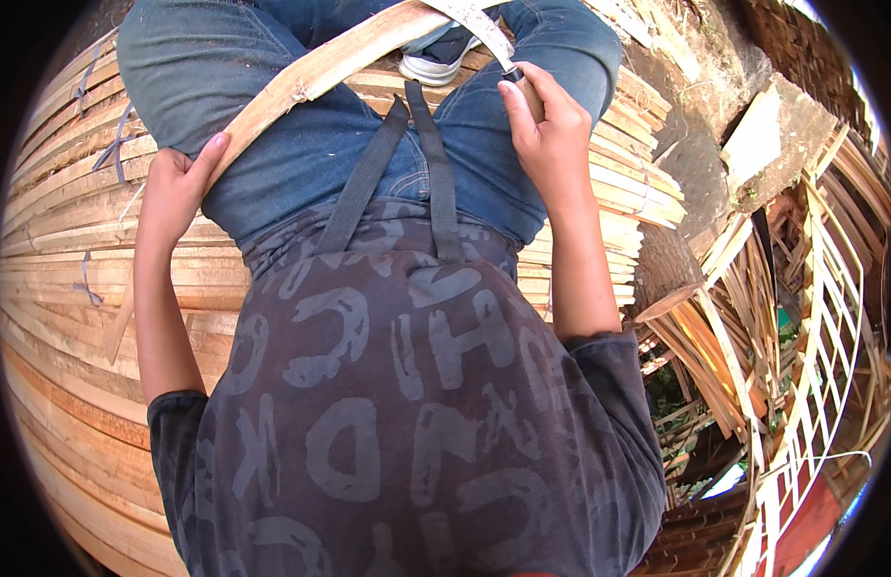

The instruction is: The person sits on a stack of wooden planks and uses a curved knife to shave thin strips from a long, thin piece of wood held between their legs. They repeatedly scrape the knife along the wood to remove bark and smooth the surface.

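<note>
Clearly, a long pale bamboo strip [321, 67] is laid slantwise across the lap, over the blue jeans [272, 135], from the left thigh up toward the right knee. Its lower end is gripped by the left hand [176, 188], the fingers curled around it and the thumb pressed along its upper face. At its upper end the handle of a knife [484, 29] is clasped in the right hand [546, 130], fingers closed around the handle and thumb pointed upward; the pale blade is seen lying against the strip. The face of the strip looks smooth and light along most of its length, with one rough, frayed node about a third of the way up from the left hand, so the shaving is judged to be partly done, with that knot and perhaps the edges still to be trimmed; how much of the far end is finished cannot be told. Beneath the legs a broad stack of finished slats [71, 260] is spread, some bundles tied with bluish cord. A grey shoe [436, 62] is seen between the knees. At the right edge, loose offcuts and curled waste strips [782, 337] are heaped.
</note>
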`<state>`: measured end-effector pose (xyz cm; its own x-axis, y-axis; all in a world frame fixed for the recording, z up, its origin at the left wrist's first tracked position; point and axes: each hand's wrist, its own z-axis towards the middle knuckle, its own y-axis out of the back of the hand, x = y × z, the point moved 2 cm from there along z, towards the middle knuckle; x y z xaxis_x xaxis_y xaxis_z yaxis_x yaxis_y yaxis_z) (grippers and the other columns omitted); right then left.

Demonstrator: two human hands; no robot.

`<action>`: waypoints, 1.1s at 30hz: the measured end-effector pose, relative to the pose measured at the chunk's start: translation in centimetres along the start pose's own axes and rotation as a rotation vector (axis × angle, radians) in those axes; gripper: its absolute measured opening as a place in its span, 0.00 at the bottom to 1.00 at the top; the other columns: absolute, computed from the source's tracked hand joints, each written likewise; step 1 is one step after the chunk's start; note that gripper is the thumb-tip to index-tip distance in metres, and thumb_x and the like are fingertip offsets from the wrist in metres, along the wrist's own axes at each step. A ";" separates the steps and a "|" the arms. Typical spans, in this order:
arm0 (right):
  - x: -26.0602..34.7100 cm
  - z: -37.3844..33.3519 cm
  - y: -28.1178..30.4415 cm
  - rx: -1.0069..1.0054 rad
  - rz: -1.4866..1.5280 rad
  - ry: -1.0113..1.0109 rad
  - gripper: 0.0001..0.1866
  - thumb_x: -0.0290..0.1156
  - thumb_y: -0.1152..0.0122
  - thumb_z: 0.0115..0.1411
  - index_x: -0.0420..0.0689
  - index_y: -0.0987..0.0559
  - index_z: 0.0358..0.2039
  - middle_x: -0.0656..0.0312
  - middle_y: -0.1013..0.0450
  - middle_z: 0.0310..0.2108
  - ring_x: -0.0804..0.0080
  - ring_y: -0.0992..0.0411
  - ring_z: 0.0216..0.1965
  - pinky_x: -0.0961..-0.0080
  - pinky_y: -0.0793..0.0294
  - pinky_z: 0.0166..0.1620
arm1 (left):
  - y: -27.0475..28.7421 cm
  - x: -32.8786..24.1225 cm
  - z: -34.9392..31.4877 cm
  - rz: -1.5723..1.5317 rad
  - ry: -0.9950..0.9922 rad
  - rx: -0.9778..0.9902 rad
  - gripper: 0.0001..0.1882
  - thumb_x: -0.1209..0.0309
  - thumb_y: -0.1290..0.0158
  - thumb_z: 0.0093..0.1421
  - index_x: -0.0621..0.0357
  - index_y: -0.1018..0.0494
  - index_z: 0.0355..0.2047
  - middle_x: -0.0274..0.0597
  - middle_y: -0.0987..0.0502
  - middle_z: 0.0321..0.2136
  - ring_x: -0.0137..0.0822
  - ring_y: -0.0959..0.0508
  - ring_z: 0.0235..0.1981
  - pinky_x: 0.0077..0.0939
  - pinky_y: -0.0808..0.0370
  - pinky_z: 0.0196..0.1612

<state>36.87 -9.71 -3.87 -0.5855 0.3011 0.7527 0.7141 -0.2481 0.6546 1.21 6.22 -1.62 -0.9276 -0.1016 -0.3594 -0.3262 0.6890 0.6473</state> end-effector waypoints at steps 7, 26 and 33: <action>-1.2 0.2 -0.3 -0.019 -0.069 0.000 0.14 0.33 0.34 0.56 0.40 0.21 0.41 0.50 0.22 0.32 0.50 0.23 0.33 0.64 0.24 0.35 | 0.0 -0.2 0.1 0.053 -0.017 0.014 0.36 0.47 0.43 0.59 0.58 0.42 0.05 0.26 0.47 0.07 0.20 0.46 0.12 0.27 0.50 0.14; -3.0 -1.5 5.1 -0.158 -0.076 -0.230 0.11 0.32 0.40 0.61 0.38 0.25 0.39 0.54 0.26 0.22 0.66 0.26 0.24 0.71 0.28 0.29 | -0.7 -0.2 -0.6 0.136 -0.011 -0.169 0.39 0.44 0.40 0.54 0.66 0.37 0.04 0.37 0.44 0.04 0.26 0.42 0.08 0.31 0.45 0.13; 0.6 -1.1 0.9 0.045 0.078 -0.167 0.16 0.27 0.37 0.57 0.41 0.33 0.43 0.55 0.28 0.19 0.57 0.26 0.21 0.68 0.29 0.25 | -0.9 -1.6 -2.6 0.347 -0.185 -0.313 0.38 0.40 0.34 0.43 0.65 0.36 0.05 0.44 0.39 0.04 0.35 0.40 0.07 0.33 0.41 0.14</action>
<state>36.71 -10.80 -2.73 -0.4589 0.4320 0.7764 0.7731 -0.2365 0.5885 2.55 3.93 0.12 -0.9526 0.2442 -0.1816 -0.0690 0.4079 0.9104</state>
